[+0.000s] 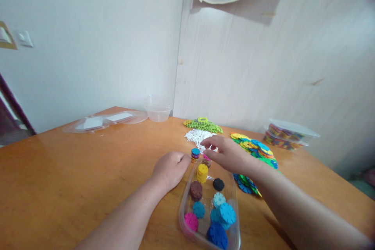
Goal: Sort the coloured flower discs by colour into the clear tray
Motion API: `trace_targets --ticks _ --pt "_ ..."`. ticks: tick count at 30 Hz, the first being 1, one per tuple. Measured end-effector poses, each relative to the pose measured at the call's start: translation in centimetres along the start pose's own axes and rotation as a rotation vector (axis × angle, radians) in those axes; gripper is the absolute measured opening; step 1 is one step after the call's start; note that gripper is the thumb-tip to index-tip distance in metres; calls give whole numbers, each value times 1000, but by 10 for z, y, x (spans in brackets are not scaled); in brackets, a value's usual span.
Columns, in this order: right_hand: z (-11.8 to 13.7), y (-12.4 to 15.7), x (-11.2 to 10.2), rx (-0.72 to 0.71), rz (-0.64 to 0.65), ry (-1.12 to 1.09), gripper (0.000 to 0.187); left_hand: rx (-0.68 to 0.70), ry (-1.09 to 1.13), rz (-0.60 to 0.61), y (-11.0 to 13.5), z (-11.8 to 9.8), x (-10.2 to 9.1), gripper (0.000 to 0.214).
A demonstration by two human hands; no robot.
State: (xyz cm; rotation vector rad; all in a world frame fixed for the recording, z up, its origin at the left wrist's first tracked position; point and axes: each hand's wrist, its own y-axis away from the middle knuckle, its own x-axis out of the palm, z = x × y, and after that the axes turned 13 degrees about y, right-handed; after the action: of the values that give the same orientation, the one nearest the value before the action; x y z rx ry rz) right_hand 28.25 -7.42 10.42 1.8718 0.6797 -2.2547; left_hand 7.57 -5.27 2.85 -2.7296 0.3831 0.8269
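Observation:
My left hand (170, 168) rests on the wooden table as a loose fist, just left of a clear plastic tray (233, 191) and next to a small mixed-colour stack of discs (195, 155). My right hand (227, 153) hovers over the tray's far end, fingers bent together near a pink disc (206, 157); whether they grip it I cannot tell. In the tray stand stacks of toy discs: yellow (202, 172), brown (196, 190), black (218, 184), light blue (227, 214), pink (191, 221) and dark blue (217, 236).
Loose discs lie beyond: white (197, 136), green (205, 125), and a mixed bright heap (254, 147). A lidded box of discs (285, 134) sits at the right, a clear cup (158, 110) and flat clear lids (105, 121) at the back left. Walls close off the far side.

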Motion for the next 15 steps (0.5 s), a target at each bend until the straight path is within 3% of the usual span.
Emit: trace_targets --ticks 4,11,15 --pt "-5 -9 10 27 19 -4 31 -10 0 -16 0 0 0 52" --pt "6 -26 7 60 140 31 41 -13 9 0 1 -2 -2 52" --pt "3 -35 10 39 189 45 36 -19 2 -8 2 -2 -2 52"
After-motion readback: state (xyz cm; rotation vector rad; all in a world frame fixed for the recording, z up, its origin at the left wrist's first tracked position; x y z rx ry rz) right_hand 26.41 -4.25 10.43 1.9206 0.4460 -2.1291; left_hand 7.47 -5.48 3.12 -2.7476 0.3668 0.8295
